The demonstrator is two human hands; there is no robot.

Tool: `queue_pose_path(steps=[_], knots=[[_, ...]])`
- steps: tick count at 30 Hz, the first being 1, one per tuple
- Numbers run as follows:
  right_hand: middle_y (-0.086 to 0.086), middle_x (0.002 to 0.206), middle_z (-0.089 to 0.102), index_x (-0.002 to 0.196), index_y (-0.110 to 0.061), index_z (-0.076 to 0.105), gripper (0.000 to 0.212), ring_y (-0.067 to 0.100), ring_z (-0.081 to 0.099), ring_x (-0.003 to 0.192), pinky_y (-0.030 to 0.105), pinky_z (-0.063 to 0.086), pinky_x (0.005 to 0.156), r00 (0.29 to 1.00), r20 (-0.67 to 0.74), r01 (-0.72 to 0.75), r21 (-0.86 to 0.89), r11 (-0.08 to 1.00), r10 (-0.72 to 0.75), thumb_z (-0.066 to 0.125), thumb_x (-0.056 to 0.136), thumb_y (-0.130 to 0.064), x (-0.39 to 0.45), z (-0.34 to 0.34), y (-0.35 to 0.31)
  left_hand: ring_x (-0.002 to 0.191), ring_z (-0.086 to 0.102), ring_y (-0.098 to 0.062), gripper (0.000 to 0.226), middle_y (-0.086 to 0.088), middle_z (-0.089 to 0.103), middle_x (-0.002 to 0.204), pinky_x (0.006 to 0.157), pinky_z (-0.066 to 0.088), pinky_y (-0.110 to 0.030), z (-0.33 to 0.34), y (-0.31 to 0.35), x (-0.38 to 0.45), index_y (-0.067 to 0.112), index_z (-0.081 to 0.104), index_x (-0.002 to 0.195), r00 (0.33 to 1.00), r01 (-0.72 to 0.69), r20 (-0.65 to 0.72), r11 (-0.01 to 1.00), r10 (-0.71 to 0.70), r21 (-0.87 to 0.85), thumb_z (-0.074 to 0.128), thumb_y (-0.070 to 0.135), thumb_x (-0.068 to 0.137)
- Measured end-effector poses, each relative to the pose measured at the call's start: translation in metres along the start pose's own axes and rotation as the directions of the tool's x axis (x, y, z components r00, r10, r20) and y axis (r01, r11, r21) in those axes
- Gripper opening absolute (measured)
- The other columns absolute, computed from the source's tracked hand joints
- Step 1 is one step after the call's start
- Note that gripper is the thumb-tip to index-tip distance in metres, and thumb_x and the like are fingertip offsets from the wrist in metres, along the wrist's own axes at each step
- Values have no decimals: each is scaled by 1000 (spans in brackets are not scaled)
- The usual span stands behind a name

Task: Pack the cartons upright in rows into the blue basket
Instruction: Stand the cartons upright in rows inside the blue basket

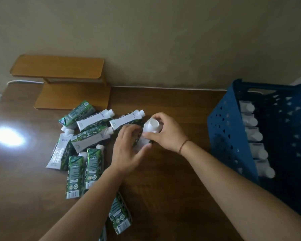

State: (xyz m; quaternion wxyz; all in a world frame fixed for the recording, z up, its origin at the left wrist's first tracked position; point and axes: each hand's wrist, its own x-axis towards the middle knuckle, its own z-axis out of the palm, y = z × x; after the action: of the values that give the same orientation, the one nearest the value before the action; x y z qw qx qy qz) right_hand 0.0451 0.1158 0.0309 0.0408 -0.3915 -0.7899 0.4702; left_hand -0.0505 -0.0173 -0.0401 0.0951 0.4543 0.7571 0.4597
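Several green-and-white cartons [92, 120] with white screw caps lie scattered on the brown table [172, 180], left of centre. One carton [150, 126] stands upright at the table's middle, its white cap facing me. My right hand [165, 134] grips its top and side. My left hand [129, 150] touches its left side with fingers spread and thumb against its lower part. The blue basket [231, 136] stands at the right. Inside it, a row of several upright cartons [254, 134] lines the left wall.
A wooden two-level stand [63, 80] sits at the back left against the beige wall. A bright light glare [9, 138] falls on the table's left side. One carton [120, 214] lies near the front edge under my left forearm.
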Motion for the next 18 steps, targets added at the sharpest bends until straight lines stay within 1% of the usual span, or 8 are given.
queue_pose_path(steps=[2, 4, 7, 10, 12, 15, 16, 18], knots=[[-14, 109, 61, 116, -29, 54, 56, 4, 59, 97, 22, 51, 78, 984, -141, 97, -71, 993, -106, 84, 69, -38, -26, -48, -6, 111, 52, -18, 61, -4, 52, 123, 94, 45, -32, 12, 15, 5, 16, 47, 129, 996, -53, -73, 988, 42, -148, 46, 63, 90], [-12, 106, 65, 114, -29, 56, 53, 2, 63, 93, 20, 53, 73, 949, -279, 177, 94, 980, -145, 84, 69, -36, -51, -99, -3, 113, 52, -20, 63, -4, 50, 125, 97, 45, -34, 31, 38, 17, 16, 48, 130, 994, -16, -112, 976, -8, -215, 39, 65, 92], [-9, 102, 67, 106, -35, 58, 45, 5, 67, 91, 26, 57, 75, 846, -524, 284, 283, 916, -100, 80, 66, -36, -79, -168, 20, 120, 52, -17, 54, 5, 50, 129, 99, 49, -46, 63, 86, 37, 25, 54, 126, 995, 96, 20, 957, -94, -275, 44, 64, 91], [-5, 117, 56, 116, -29, 55, 51, -2, 57, 101, 10, 45, 88, 653, -746, 256, 51, 965, -134, 82, 74, -17, -92, -219, 61, 120, 52, -6, 45, 17, 49, 130, 99, 51, -43, 97, 138, 54, 35, 52, 127, 965, 182, 241, 927, -104, -328, 54, 59, 89], [10, 122, 50, 119, -17, 57, 54, 12, 51, 104, 5, 37, 88, 578, -793, 156, -123, 980, -192, 82, 72, -8, -95, -246, 91, 122, 50, -5, 53, 16, 49, 137, 102, 48, -39, 116, 174, 64, 34, 48, 135, 921, 283, 361, 885, -144, -369, 57, 57, 89], [18, 121, 52, 114, -11, 61, 52, 20, 50, 100, 13, 35, 88, 653, -735, 13, -230, 973, -182, 83, 68, 0, -85, -279, 129, 111, 52, -6, 57, 13, 50, 131, 88, 48, -24, 144, 212, 72, 29, 33, 145, 835, 492, 484, 747, -260, -447, 54, 48, 96], [17, 121, 51, 115, -10, 62, 53, 24, 52, 102, 17, 34, 90, 709, -686, -22, -254, 967, -164, 82, 68, 1, -77, -284, 140, 109, 51, -8, 59, 11, 48, 131, 86, 47, -24, 152, 219, 71, 28, 27, 148, 832, 509, 475, 735, -286, -449, 52, 48, 97], [13, 123, 50, 120, -12, 62, 55, 29, 54, 109, 24, 35, 95, 800, -582, -49, -304, 951, -145, 80, 70, 1, -57, -287, 161, 117, 51, -15, 64, 9, 45, 139, 97, 48, -38, 167, 224, 66, 34, 19, 149, 853, 486, 412, 777, -322, -400, 47, 56, 96]])
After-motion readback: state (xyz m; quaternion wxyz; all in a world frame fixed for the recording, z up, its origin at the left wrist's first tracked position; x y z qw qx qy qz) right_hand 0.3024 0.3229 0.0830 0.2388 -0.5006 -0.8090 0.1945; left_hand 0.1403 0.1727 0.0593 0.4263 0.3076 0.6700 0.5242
